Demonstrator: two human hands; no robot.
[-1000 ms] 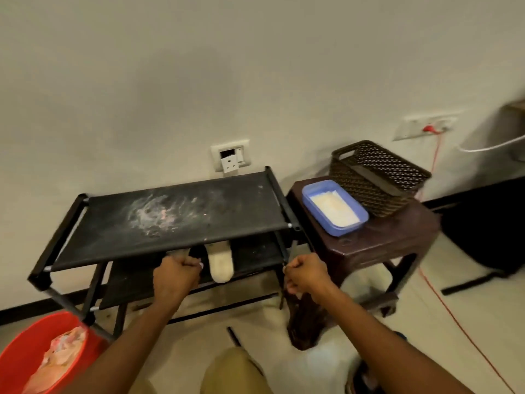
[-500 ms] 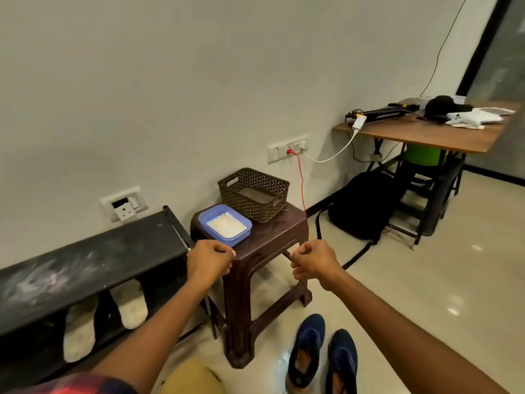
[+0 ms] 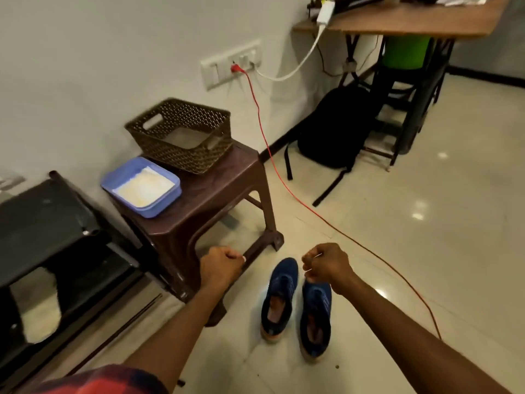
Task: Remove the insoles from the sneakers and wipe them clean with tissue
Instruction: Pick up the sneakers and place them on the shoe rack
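Two dark blue sneakers stand side by side on the floor, the left sneaker (image 3: 279, 298) and the right sneaker (image 3: 316, 322), toes pointing away from me. My right hand (image 3: 326, 265) hovers as a fist above the right sneaker's toe, holding nothing. My left hand (image 3: 221, 267) is also curled into a fist, to the left of the sneakers and in front of the brown stool's (image 3: 227, 180) lower bar. A blue tray (image 3: 170, 194) with white tissue (image 3: 142, 187) sits on the stool. A white insole (image 3: 39, 308) lies on the black rack's (image 3: 42, 223) lower shelf.
A brown woven basket (image 3: 184, 155) stands on the stool behind the tray. A red cable (image 3: 312, 207) runs from the wall socket across the floor right of the sneakers. A black backpack (image 3: 335, 129) leans under a wooden desk (image 3: 412, 21) at the back right.
My view has swung right and down, from the black rack to the stool and the sneakers on the floor. Both hands have stayed curled in fists and moved along with it.
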